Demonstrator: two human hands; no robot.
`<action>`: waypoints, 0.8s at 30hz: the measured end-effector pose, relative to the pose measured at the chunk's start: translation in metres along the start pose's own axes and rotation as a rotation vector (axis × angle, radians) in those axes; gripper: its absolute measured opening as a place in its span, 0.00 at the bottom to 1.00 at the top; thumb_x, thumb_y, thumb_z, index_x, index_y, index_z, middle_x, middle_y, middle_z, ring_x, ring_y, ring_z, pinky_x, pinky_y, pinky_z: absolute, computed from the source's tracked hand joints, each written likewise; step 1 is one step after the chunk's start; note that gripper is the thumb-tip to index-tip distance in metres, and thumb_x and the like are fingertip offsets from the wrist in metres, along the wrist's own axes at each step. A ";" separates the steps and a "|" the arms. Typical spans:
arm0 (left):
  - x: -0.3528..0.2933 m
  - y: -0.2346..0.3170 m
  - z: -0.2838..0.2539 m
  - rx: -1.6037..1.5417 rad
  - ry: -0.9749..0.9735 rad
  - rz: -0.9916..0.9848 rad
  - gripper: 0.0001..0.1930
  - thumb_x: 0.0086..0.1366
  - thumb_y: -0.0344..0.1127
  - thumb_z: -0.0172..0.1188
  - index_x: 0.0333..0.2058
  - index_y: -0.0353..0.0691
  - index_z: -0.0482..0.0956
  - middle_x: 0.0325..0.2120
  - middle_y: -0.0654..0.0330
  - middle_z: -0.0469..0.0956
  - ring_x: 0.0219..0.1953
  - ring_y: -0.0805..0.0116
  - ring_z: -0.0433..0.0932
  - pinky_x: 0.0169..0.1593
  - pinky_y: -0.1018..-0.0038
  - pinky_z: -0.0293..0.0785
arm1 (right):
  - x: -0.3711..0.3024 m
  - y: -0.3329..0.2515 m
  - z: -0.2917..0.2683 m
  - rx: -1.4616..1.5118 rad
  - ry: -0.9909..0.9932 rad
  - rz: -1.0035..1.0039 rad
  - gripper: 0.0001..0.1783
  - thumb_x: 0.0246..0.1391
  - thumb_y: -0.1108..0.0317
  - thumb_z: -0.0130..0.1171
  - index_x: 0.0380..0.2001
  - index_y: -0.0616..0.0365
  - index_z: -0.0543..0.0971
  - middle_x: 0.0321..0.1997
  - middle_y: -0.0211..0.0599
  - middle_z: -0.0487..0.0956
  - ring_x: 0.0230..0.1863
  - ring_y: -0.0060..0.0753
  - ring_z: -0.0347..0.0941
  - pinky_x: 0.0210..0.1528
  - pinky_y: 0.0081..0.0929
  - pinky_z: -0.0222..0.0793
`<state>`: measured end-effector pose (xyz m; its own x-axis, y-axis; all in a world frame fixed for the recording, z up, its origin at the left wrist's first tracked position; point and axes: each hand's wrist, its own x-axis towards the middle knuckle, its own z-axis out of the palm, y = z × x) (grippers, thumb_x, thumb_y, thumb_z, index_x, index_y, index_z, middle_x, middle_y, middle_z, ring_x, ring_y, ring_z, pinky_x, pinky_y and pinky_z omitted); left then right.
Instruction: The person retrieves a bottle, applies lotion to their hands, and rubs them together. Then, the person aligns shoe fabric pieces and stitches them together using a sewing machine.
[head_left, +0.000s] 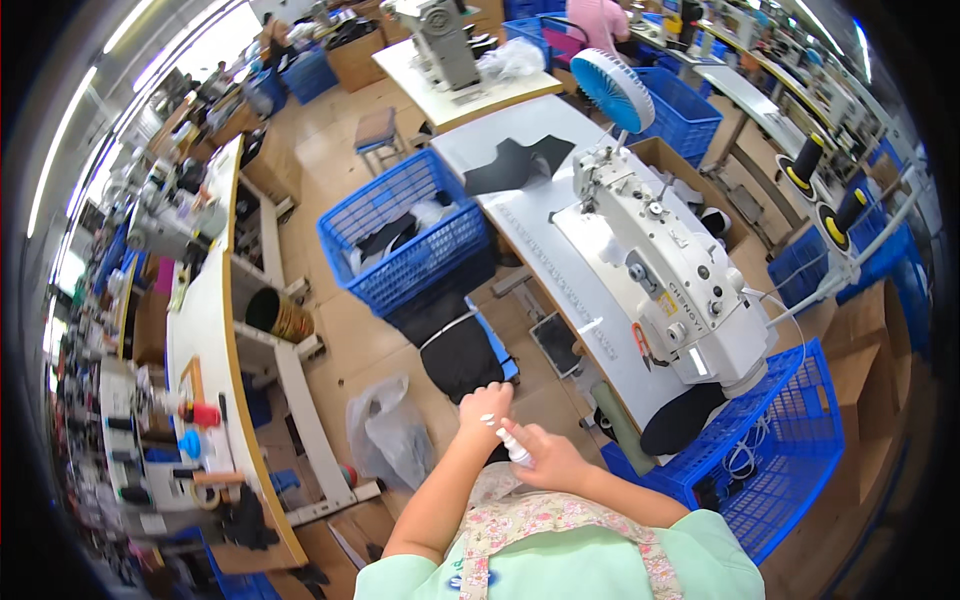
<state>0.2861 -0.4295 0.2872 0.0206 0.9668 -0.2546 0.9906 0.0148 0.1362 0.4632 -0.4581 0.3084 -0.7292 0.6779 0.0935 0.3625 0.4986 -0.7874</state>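
Note:
My right hand (552, 462) is closed round a small white squeeze bottle (515, 447) and tilts its narrow tip toward my left hand (487, 408). The left is held out with its back upward and its fingers curled into a loose fist. White dabs (488, 420) lie near its wrist, just by the bottle's tip. Beyond the left hand is a black padded seat (458, 358) with something blue along its right side. A flowered apron (530, 522) covers my front below both hands.
On the right, a white sewing machine (665, 270) stands on a table (530, 245) with orange-handled snips (641, 345). Blue crates stand ahead (400, 270) and at lower right (790, 480). A clear plastic bag (390, 430) lies left of my arm. Another workbench (205, 340) runs along the left.

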 end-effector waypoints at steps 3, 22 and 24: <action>0.020 -0.032 -0.017 -0.001 -0.024 0.043 0.17 0.54 0.45 0.66 0.38 0.43 0.77 0.35 0.56 0.79 0.39 0.54 0.81 0.39 0.59 0.78 | 0.021 0.005 0.010 -0.049 0.008 0.094 0.50 0.46 0.61 0.65 0.71 0.51 0.53 0.44 0.45 0.75 0.37 0.52 0.77 0.39 0.41 0.76; 0.111 0.018 -0.066 -0.657 0.215 0.260 0.15 0.63 0.45 0.60 0.38 0.39 0.80 0.33 0.54 0.79 0.37 0.52 0.80 0.41 0.62 0.76 | 0.102 0.093 -0.038 0.430 0.319 0.205 0.54 0.44 0.65 0.69 0.70 0.54 0.49 0.61 0.52 0.72 0.60 0.50 0.72 0.59 0.40 0.68; 0.114 0.011 -0.076 -0.656 0.229 0.208 0.14 0.63 0.44 0.60 0.38 0.39 0.80 0.33 0.54 0.79 0.38 0.53 0.80 0.42 0.63 0.76 | 0.119 0.087 -0.047 0.419 0.214 0.325 0.51 0.44 0.61 0.68 0.70 0.50 0.52 0.55 0.52 0.75 0.54 0.56 0.75 0.53 0.43 0.72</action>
<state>0.2891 -0.2994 0.3327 0.1001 0.9943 0.0358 0.6828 -0.0948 0.7244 0.4353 -0.3090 0.2797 -0.4689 0.8768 -0.1067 0.2552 0.0188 -0.9667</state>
